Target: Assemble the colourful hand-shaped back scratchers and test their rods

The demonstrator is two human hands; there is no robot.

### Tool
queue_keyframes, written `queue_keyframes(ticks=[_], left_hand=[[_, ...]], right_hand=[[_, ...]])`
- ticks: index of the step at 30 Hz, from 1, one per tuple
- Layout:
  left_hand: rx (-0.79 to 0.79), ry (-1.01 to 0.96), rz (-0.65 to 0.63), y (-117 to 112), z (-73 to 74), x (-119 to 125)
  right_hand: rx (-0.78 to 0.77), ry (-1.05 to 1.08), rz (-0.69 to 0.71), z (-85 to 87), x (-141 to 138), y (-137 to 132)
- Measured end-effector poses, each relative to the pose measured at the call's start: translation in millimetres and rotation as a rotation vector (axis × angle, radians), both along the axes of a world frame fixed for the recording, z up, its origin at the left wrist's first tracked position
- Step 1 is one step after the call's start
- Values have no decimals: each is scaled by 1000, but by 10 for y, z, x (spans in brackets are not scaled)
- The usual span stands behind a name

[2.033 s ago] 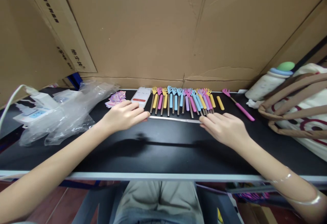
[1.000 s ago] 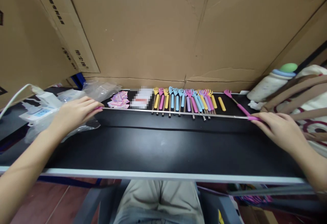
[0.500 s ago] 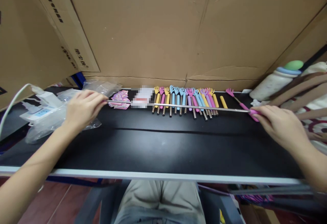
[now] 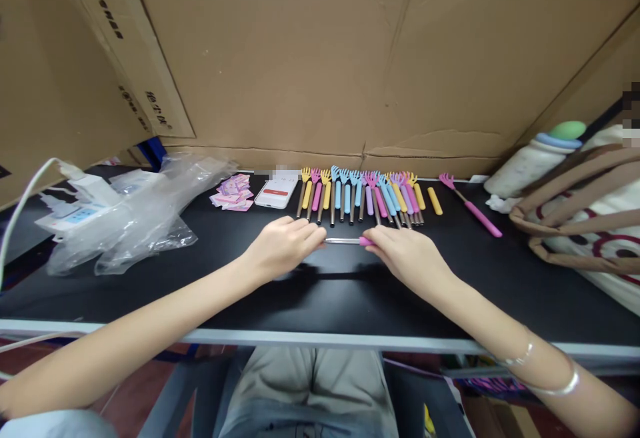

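Over the middle of the black table, both hands grip one telescopic back scratcher (image 4: 343, 241). My left hand (image 4: 285, 246) is closed round its left end, which the fingers hide. On the other end, my right hand (image 4: 407, 255) is closed on a pink part; a short shiny rod shows between the hands. Just behind them lies a row of back scratchers with yellow, pink, blue and purple claw heads, such as the blue back scratcher (image 4: 335, 181). Apart to the right lies a pink back scratcher (image 4: 483, 219), and a loose yellow handle (image 4: 435, 201) sits at the row's right end.
Left of the row are a phone (image 4: 277, 191) and a pile of pink cards (image 4: 233, 193). Clear plastic bags (image 4: 145, 225) and a power strip (image 4: 80, 215) lie at the left. A bottle (image 4: 530, 161) and a cloth bag (image 4: 590, 225) stand right. Cardboard (image 4: 300, 58) walls the back.
Both hands have come inward and nearer me. The rod between them, stretched almost across the table before, is now short.
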State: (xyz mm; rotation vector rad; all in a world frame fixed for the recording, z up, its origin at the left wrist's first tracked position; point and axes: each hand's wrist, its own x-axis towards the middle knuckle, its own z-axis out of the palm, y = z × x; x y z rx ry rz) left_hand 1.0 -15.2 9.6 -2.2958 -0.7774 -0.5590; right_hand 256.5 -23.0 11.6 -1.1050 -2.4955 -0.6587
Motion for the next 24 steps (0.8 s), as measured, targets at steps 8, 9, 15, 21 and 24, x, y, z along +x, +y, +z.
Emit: queue_keyframes(ticks=[8,9,15,21,24], left_hand=[[-93,-16,43,71,-26,94],[-103,-15,36,82,-51,107],[-112,-13,-7,137,-146,144],[-2,-2,-113,33,-67,109],[44,18,-129,17,-7,83]], right_hand=[[-74,-32,-50,-22,-104,58],[-94,-47,-45,-28,-111,64],[-136,-105,-10,-57,-139,98],[42,-142,100,-47,-81,37],[137,-156,126,-17,30,7]])
